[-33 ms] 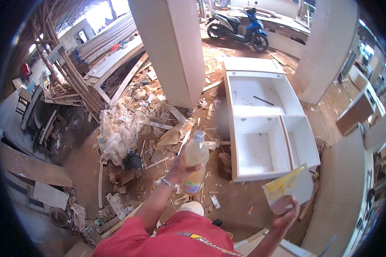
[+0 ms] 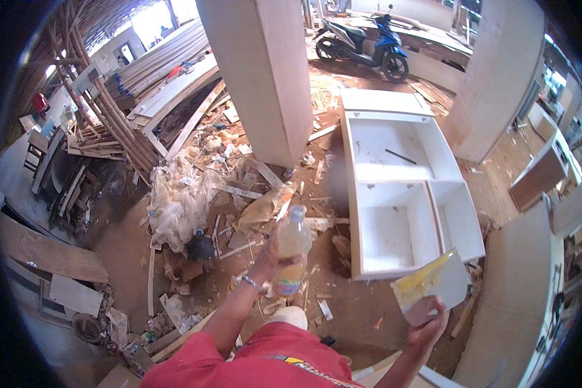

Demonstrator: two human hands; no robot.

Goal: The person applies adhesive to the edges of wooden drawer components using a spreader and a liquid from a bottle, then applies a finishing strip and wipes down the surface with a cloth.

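My left hand [image 2: 270, 262] is wrapped round an upright clear plastic bottle [image 2: 292, 252] with pale yellowish liquid, a light blue cap and a colourful label. My right hand [image 2: 433, 317] grips the lower part of a flat pale board [image 2: 446, 284] with a glossy yellow smear across it. The board is in front of the lower end of a white cabinet carcass [image 2: 390, 236], which lies on its back with its compartments facing up and a dark strip [image 2: 399, 156] inside the far one.
Offcuts and crumpled clear plastic [image 2: 181, 207] litter the dirt floor [image 2: 116, 246]. Two tall pale pillar-like panels [image 2: 255, 77] [image 2: 491, 77] stand ahead, with a blue-and-black scooter [image 2: 375, 52] behind. Leaning poles and stacked planks [image 2: 149, 74] are on the left; a long pale panel [image 2: 511, 284] lines the right.
The view has shifted slightly, so the cabinet and surroundings sit a little lower. The bottle and the board have moved slightly left in view, still held.
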